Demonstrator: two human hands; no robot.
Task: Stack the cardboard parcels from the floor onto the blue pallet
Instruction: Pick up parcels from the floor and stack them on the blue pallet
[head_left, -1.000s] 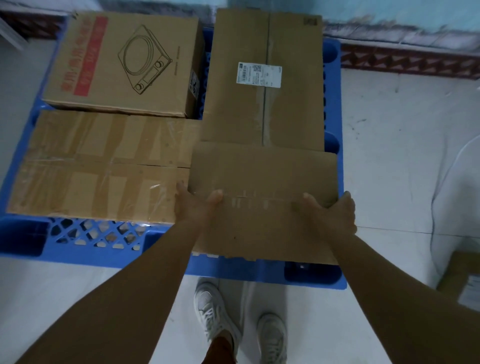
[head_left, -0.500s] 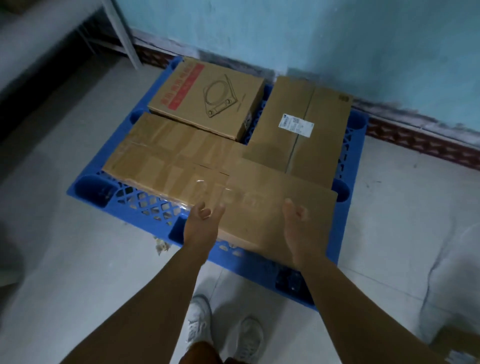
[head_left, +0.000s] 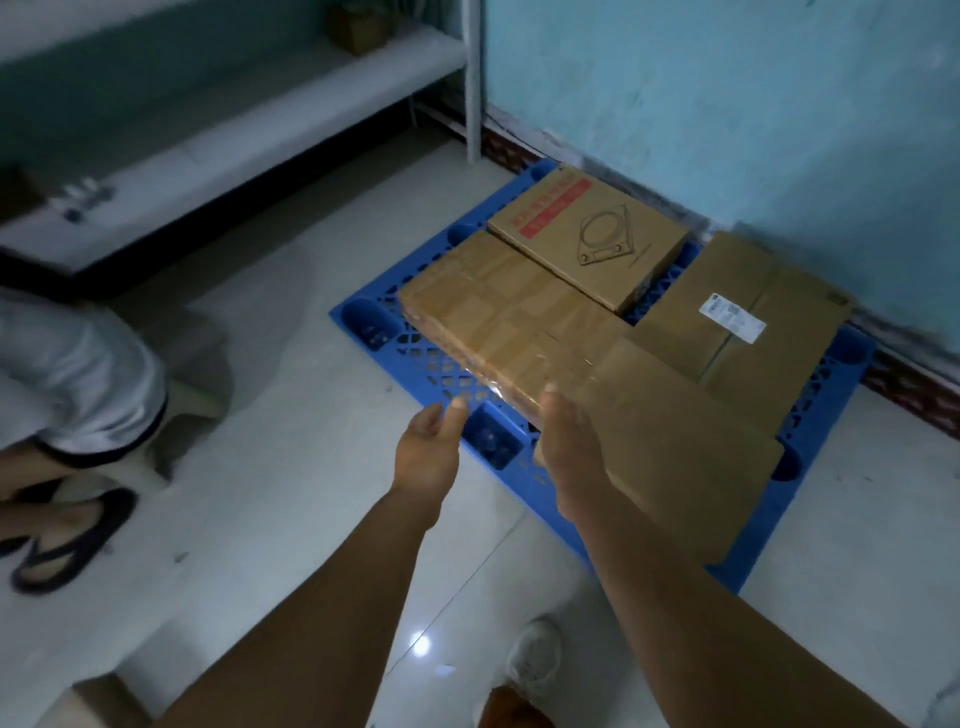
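Observation:
The blue pallet lies on the floor against the teal wall. Several cardboard parcels lie flat on it: a printed box with a red stripe at the back left, a taped box in front of it, a box with a white label at the back right, and a plain flat box at the front right. My left hand hovers with relaxed fingers over the pallet's front corner, holding nothing. My right hand hangs with straight fingers beside the plain box's near corner, and I cannot tell whether it touches it.
A person crouches at the left, with a dark sandal on the floor. A white shelf rack stands along the left wall. Another cardboard box's corner shows at the bottom left. My shoes are at the bottom.
Both hands have let go of the plain flat box, which now lies on the pallet, and pulled back. My view has swung to the left, bringing the shelf and the crouching person in.

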